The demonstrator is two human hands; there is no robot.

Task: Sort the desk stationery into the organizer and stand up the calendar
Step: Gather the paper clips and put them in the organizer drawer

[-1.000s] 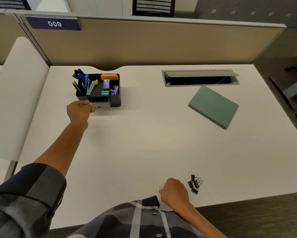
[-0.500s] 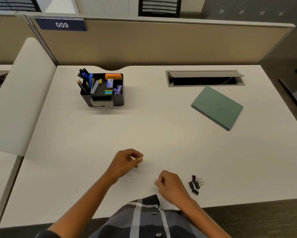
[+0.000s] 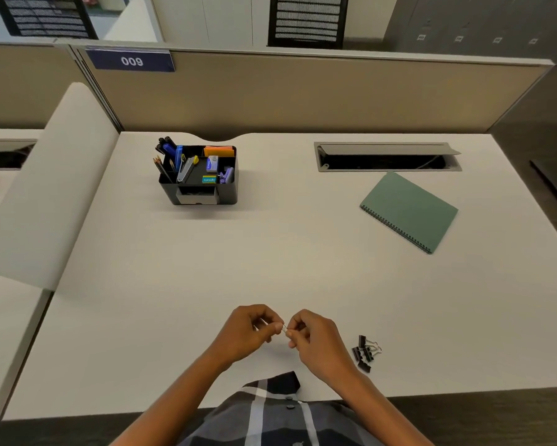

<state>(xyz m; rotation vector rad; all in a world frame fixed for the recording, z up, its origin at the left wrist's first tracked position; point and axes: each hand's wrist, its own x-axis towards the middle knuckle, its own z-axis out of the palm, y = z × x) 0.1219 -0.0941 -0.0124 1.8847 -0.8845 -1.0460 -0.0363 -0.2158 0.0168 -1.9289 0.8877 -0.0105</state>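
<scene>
Both hands meet low over the near edge of the desk (image 3: 270, 252), where the left hand (image 3: 249, 329) and the right hand (image 3: 315, 341) each pinch, with curled fingertips, a small wire paper clip (image 3: 284, 328) held between them; the clip is too small to tell its long axis or which hand bears it. The organizer (image 3: 203, 175) stands far ahead and to the left, well apart from the clip, so the left hand appears the nearer for carrying it there. A cluster of black binder clips (image 3: 365, 352) lies just right of the right hand. The green calendar (image 3: 409, 210) lies flat, far right, not yet stood up. Half a second ago the hands were apart; a second ago the left hand was at the organizer.
</scene>
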